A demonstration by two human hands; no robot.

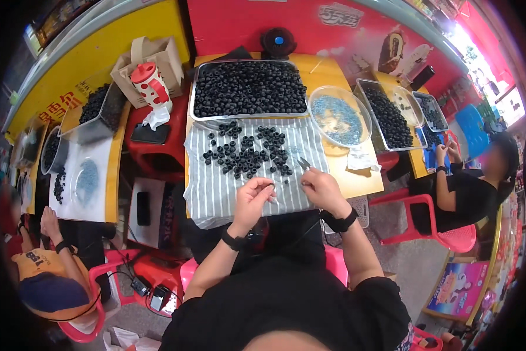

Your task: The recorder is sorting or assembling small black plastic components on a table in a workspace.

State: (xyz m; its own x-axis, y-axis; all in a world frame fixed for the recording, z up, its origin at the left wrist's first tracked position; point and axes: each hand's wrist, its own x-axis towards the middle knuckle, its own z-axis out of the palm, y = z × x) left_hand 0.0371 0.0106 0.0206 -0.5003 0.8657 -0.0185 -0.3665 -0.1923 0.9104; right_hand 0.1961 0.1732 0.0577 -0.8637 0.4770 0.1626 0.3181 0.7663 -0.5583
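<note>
My left hand [255, 200] is closed in a pinch near the front of a grey-and-white striped cloth [216, 202], holding a small black round piece that its fingertips partly cover. To its right, my right hand [323, 188] grips a pair of tweezers [304, 163], their tips pointing up and away from me. Just beyond both hands, many small black ring-shaped pieces [248, 158] lie loose on the cloth. A few tiny bluish bits [294, 150] are scattered near the tweezers. Behind the cloth a metal-rimmed tray [196, 88] is heaped with the same black rings.
A clear round dish [363, 130] of bluish bits sits at the right, with a crumpled tissue [362, 159] before it. On a red stool to the left stand a spotted tumbler [150, 85] and a dark phone [150, 133]. People work at tables on both sides.
</note>
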